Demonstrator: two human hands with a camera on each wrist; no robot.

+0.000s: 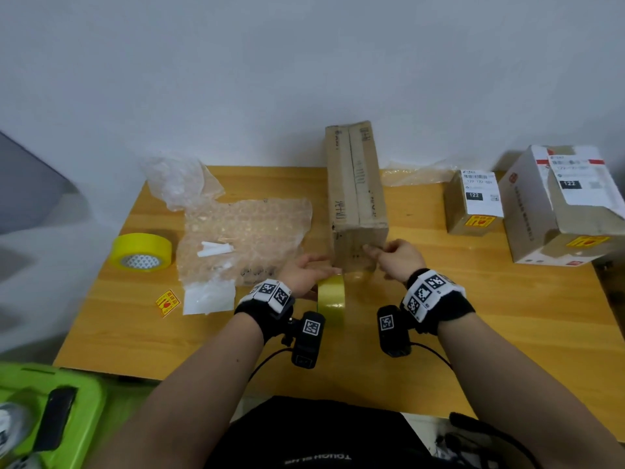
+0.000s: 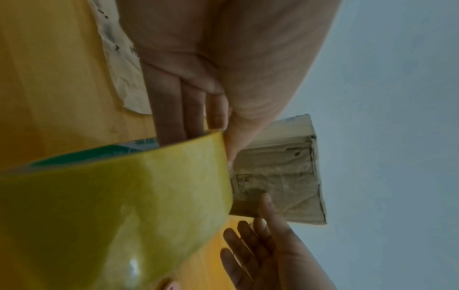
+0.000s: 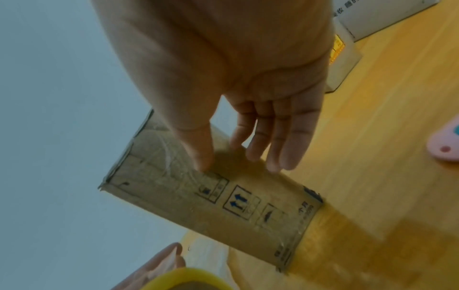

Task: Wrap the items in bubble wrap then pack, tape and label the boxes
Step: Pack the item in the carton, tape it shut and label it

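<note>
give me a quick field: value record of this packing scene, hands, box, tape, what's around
left hand: holds yellow tape roll, fingers through its core
right hand: thumb and fingers pressing the near end of the long box
long box: cardboard, flaps closed, lying on the table
tape strip: runs from the roll up onto the box end
spare tape roll: flat on the table, far left
bubble wrap: spread left of the box
labelled boxes: two, at right, with shipping labels
fragile sticker: loose, near left
</note>
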